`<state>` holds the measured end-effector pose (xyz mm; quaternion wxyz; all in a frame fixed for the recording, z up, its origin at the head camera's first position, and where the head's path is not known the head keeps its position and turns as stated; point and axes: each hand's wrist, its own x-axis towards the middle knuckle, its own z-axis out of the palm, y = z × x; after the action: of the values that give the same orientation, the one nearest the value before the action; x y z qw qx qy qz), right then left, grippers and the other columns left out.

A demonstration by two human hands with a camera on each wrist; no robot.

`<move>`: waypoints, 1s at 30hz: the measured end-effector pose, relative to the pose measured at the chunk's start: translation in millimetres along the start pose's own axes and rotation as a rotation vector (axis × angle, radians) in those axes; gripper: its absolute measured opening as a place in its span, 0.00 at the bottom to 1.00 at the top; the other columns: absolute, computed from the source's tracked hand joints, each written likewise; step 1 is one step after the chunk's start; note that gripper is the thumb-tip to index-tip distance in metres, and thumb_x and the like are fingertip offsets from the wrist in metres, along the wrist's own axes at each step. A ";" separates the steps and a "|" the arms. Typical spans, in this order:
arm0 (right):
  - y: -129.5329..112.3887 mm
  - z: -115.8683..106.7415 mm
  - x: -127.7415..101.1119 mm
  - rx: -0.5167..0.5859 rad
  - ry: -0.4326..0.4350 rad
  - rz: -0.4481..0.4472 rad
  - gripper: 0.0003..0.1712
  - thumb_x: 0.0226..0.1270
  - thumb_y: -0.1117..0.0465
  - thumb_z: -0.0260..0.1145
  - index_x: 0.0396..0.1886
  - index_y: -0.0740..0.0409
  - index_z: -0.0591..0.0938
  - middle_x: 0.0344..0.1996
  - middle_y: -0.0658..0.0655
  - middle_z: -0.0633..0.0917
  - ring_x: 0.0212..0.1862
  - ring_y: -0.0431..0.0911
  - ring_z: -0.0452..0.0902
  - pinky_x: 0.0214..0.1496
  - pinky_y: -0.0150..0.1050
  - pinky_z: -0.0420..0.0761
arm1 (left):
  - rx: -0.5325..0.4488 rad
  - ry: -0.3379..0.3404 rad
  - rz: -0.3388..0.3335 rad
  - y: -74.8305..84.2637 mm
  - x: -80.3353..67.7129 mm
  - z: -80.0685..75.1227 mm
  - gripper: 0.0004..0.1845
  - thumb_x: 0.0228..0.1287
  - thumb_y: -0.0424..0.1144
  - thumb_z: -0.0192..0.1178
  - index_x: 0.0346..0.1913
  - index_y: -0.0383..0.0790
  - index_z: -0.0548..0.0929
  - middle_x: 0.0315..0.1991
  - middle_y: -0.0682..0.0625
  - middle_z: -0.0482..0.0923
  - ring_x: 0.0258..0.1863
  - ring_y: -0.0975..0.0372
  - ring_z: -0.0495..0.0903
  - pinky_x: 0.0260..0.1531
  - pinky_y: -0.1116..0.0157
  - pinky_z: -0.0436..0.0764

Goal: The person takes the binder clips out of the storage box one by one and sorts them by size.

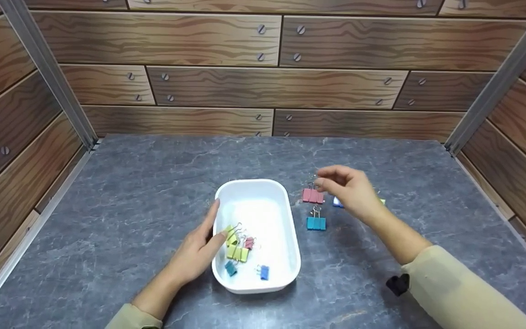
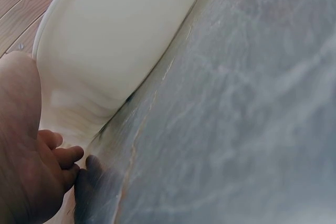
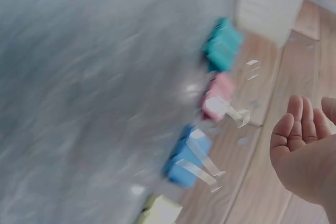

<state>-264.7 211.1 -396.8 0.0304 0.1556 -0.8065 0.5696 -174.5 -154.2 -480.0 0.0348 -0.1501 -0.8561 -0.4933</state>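
A white tray (image 1: 286,214) sits mid-table with several small binder clips in it: yellow-green (image 1: 237,251), pink, teal and blue. My left hand (image 1: 217,224) holds the tray's left wall, thumb over the rim and fingers against the outside (image 2: 63,158). My right hand (image 1: 324,180) hovers empty, fingers loosely curled, over loose clips to the right of the tray. These are a pink clip (image 1: 312,195), a teal clip (image 1: 316,223), and a blue clip (image 1: 337,202) and a yellow-green one (image 1: 382,201) half hidden by the hand. The right wrist view shows the pink clip (image 3: 216,98) and blue clip (image 3: 185,157) blurred below the fingers (image 3: 294,116).
The grey marble-pattern tabletop (image 1: 130,192) is walled on three sides by wood-pattern panels (image 1: 263,87) with metal corner posts (image 1: 48,73). A black wrist strap (image 1: 397,284) shows on my right sleeve.
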 end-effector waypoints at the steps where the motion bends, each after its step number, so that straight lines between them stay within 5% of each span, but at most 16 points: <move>1: -4.8 4.1 -0.5 0.025 -0.008 -0.012 0.15 0.74 0.66 0.71 0.55 0.72 0.86 0.44 0.66 0.90 0.42 0.47 0.90 0.49 0.36 0.87 | -0.001 -0.001 0.002 0.0 0.2 0.0 0.39 0.82 0.46 0.54 0.88 0.51 0.50 0.83 0.43 0.56 0.80 0.50 0.60 0.77 0.48 0.61; 8: -26.9 42.1 -6.1 0.148 -0.147 -0.058 0.14 0.71 0.69 0.72 0.53 0.72 0.86 0.42 0.65 0.89 0.41 0.50 0.90 0.49 0.45 0.89 | 0.001 -0.001 0.016 -0.2 1.4 0.7 0.39 0.82 0.44 0.54 0.88 0.49 0.50 0.83 0.42 0.56 0.79 0.50 0.61 0.76 0.48 0.62; 22: -30.8 108.6 -13.9 0.148 -0.358 -0.042 0.14 0.73 0.66 0.71 0.54 0.69 0.87 0.41 0.61 0.91 0.42 0.49 0.89 0.54 0.54 0.87 | 0.008 0.005 0.005 -1.8 -1.6 0.0 0.39 0.82 0.47 0.54 0.88 0.52 0.50 0.81 0.40 0.59 0.78 0.47 0.64 0.76 0.45 0.63; 30: -26.8 121.7 -14.8 0.046 -0.426 -0.064 0.16 0.74 0.64 0.72 0.55 0.70 0.86 0.42 0.57 0.90 0.44 0.44 0.86 0.50 0.36 0.86 | 0.011 0.000 -0.006 -1.4 -0.9 -0.6 0.39 0.82 0.47 0.55 0.88 0.53 0.50 0.81 0.40 0.62 0.77 0.49 0.66 0.74 0.45 0.66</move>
<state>-227.4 93.3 -418.4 -0.1262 0.2985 -0.7761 0.5409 -174.1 -155.6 -481.0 0.0343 -0.1474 -0.8593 -0.4886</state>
